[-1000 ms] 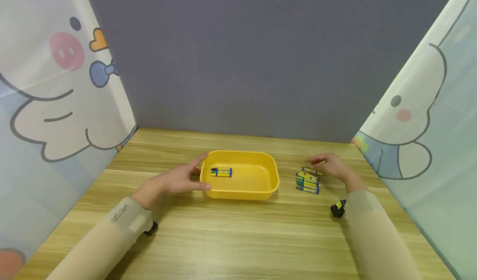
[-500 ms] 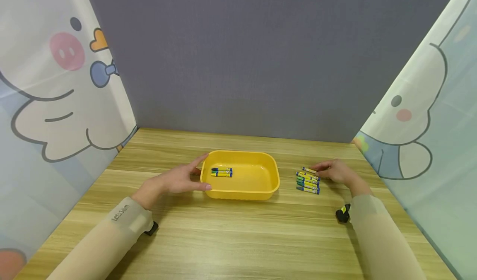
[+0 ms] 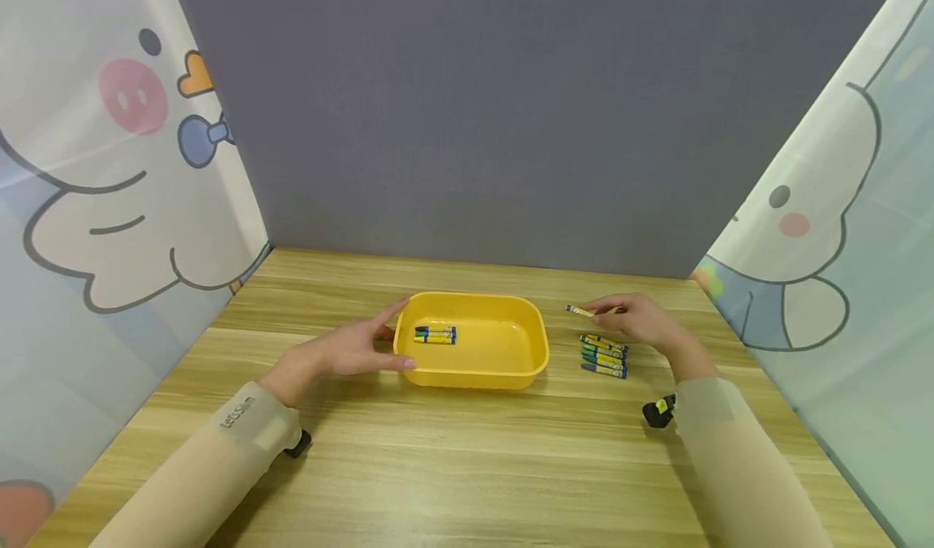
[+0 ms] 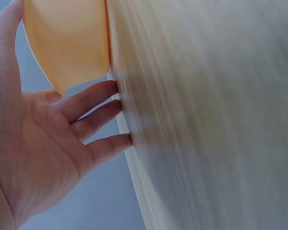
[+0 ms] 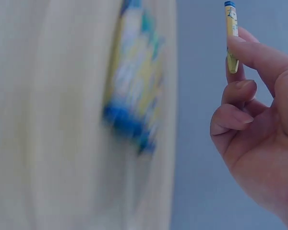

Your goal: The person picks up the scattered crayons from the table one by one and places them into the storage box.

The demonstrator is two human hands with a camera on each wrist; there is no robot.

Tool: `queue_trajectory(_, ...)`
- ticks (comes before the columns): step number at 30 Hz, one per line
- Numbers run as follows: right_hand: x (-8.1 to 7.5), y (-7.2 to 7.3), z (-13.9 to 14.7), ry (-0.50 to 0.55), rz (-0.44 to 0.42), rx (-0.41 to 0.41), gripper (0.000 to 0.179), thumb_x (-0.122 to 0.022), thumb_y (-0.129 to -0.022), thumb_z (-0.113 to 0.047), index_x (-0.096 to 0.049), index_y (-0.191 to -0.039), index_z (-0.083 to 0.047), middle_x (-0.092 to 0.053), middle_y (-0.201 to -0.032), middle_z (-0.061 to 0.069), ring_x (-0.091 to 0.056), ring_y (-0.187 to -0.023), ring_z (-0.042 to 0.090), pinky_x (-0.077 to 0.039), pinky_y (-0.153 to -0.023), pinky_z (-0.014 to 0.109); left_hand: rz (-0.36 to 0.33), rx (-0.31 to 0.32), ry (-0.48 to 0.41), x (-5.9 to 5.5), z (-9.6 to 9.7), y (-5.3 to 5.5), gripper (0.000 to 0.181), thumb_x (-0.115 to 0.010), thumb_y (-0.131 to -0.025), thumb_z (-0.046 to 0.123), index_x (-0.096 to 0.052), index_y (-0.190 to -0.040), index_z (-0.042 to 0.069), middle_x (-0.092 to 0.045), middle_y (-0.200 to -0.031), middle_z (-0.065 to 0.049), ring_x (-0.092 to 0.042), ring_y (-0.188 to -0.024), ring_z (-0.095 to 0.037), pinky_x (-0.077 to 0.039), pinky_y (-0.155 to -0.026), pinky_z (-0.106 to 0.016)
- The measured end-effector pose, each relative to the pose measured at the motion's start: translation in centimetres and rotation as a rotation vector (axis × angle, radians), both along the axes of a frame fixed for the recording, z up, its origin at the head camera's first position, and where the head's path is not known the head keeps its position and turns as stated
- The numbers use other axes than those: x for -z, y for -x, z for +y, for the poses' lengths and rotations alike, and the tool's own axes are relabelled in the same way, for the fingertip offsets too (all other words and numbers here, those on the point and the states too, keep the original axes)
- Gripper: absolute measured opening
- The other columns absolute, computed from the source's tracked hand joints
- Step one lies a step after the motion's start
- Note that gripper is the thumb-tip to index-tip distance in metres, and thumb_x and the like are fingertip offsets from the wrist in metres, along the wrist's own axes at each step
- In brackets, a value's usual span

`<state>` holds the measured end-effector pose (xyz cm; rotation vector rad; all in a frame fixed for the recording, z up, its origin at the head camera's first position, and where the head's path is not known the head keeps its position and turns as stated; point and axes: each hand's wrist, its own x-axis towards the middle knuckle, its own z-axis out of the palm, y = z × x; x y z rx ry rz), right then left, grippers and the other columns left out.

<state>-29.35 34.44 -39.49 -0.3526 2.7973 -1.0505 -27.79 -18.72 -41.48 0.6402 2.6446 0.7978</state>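
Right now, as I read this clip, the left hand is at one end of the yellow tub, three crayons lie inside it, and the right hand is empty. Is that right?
Not quite: the right hand isn't empty. The right wrist view shows it pinching a crayon. The left hand is at one end of the yellow tub, with three crayons inside.

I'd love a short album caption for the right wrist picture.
A right hand pinches a blue-ended crayon, while more crayons lie blurred on the wood-grain table.
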Motion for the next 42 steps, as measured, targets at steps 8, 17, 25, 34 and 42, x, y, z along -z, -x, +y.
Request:
queue_trajectory(8, -2.2, 0.5, -6.4, 0.069, -0.011, -0.05, 0.031, -0.075, -0.106, -0.039, -0.079, -0.136, -0.033, -0.071, -0.121, 0.005, -0.049, -0.078, 0.019, -0.044, -0.068, 0.031, -0.004, 0.001, -0.007, 0.0, 0.0, 0.0, 0.121, -0.076, -0.09, 0.076, -0.004, -0.178, 0.035, -0.061, -0.16, -0.018, -0.056, -0.149, -0.044, -0.036, -0.124, -0.074)
queue_trajectory(17, -2.7, 0.1, -14.1, 0.162, -0.046, -0.194, 0.028, -0.076, -0.106, -0.029, -0.081, -0.133, -0.026, -0.075, -0.131, 0.004, -0.06, -0.096, 0.022, -0.051, -0.083, 0.034, -0.008, 0.005, -0.01, 0.1, -0.1, 0.2, 0.122, -0.075, -0.09, 0.077, -0.002, -0.178, 0.036, -0.06, -0.161, -0.019, -0.054, -0.151, -0.046, -0.034, -0.125, -0.075)
queue_trajectory(25, -1.2, 0.3, -19.3, 0.173, -0.074, -0.247, 0.026, -0.075, -0.106, -0.024, -0.083, -0.131, -0.026, -0.078, -0.133, -0.002, -0.065, -0.106, 0.019, -0.054, -0.092, 0.036, -0.008, 0.013, -0.013, -0.2, 0.0, 0.1, 0.122, -0.076, -0.09, 0.076, -0.004, -0.179, 0.033, -0.062, -0.159, -0.018, -0.055, -0.15, -0.045, -0.035, -0.126, -0.073)
queue_trajectory(34, 1.5, 1.1, -23.2, 0.172, -0.068, -0.246, 0.025, -0.075, -0.103, -0.019, -0.084, -0.127, -0.023, -0.081, -0.129, -0.003, -0.069, -0.115, 0.017, -0.055, -0.104, 0.041, -0.022, 0.006, -0.013, -0.1, 0.0, 0.0, 0.121, -0.076, -0.09, 0.077, -0.004, -0.178, 0.035, -0.062, -0.159, -0.016, -0.054, -0.151, -0.044, -0.035, -0.125, -0.074)
queue_trajectory(42, 3.2, 1.3, -24.0, 0.162, -0.055, -0.257, 0.024, -0.076, -0.1, -0.011, -0.087, -0.121, -0.017, -0.082, -0.122, 0.003, -0.061, -0.094, 0.013, -0.05, -0.081, 0.026, -0.014, 0.009, -0.013, 0.1, 0.0, 0.0, 0.121, -0.075, -0.09, 0.077, -0.004, -0.178, 0.036, -0.063, -0.158, -0.015, -0.055, -0.15, -0.044, -0.035, -0.125, -0.074)
